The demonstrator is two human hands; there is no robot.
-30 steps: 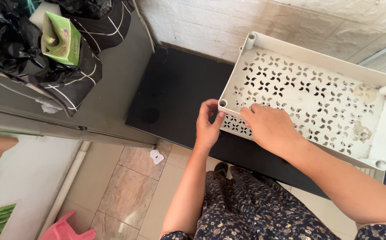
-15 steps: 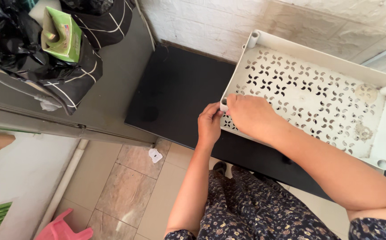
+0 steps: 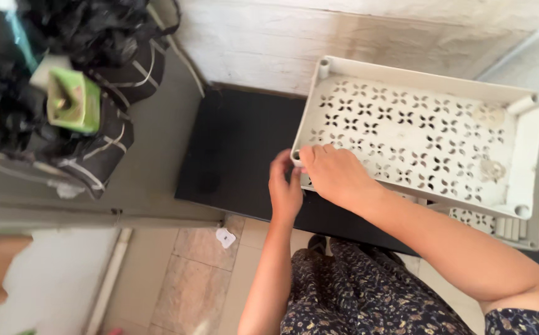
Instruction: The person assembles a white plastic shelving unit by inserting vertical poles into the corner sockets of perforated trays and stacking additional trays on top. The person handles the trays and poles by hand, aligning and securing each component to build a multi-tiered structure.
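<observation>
A white plastic tray (image 3: 418, 133) with a perforated bottom and corner tube sockets sits on a black surface (image 3: 238, 142) against the wall. My right hand (image 3: 334, 174) lies over the tray's near left corner, fingers closed on its rim. My left hand (image 3: 285, 189) is just outside that same corner, fingers touching the rim from the left. A second white perforated shelf (image 3: 499, 223) shows under the tray at the right.
On a grey top (image 3: 151, 149) at the left stand black bags (image 3: 96, 37) and a green carton (image 3: 74, 99). A white brick wall (image 3: 344, 37) runs behind. Below are beige floor tiles (image 3: 189, 279) with a small white piece (image 3: 225, 237), and my patterned dark dress (image 3: 368, 291).
My right hand slid from the tray's bottom to its near left corner. My left hand stayed at that corner. The camera view shifted and the lower shelf came into sight.
</observation>
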